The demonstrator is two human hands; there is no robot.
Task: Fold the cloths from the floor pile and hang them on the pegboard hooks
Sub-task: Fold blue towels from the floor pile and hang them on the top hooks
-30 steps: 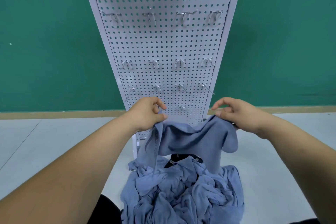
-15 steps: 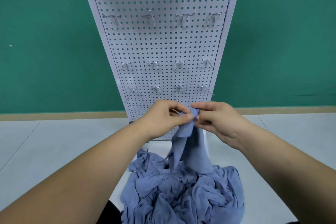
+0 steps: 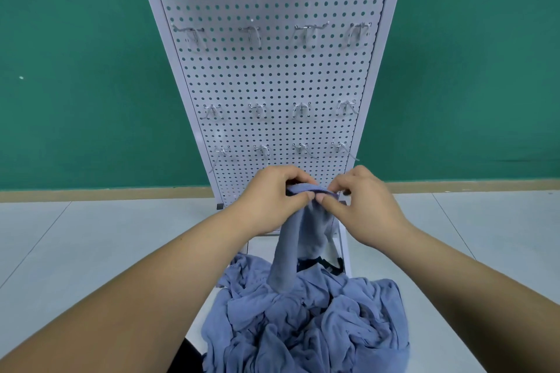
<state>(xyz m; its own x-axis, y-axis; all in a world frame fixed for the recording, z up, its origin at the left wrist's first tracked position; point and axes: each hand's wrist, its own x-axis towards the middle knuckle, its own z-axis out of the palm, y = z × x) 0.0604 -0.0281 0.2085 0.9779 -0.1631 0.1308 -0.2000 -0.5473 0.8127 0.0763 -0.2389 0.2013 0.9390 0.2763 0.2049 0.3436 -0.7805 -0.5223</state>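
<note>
Both hands pinch one blue cloth (image 3: 289,247) at its top edge, thumbs nearly touching: left hand (image 3: 271,201) on the 9 o'clock side, right hand (image 3: 365,207) on the 3 o'clock side, fingers curled over the bunched edge. The cloth is in front of the lower pegboard (image 3: 272,85), above the pile (image 3: 303,330). It hangs as a narrow strip with its long axis running 12 to 6 o'clock. The short gathered top edge runs 9 to 3, and the lower end points down into the pile (can't tell where it ends among the folds).

The pile is crumpled blue cloth on the floor at 6 o'clock, at the pegboard foot, with something dark (image 3: 322,266) behind it that I can't identify.

Surface: pale grey floor (image 3: 91,239) with thin seam lines. The white perforated board stands upright at 12 o'clock and carries three rows of four metal hooks (image 3: 253,35). Behind it are a green wall (image 3: 75,70) and a tan baseboard (image 3: 91,195).
</note>
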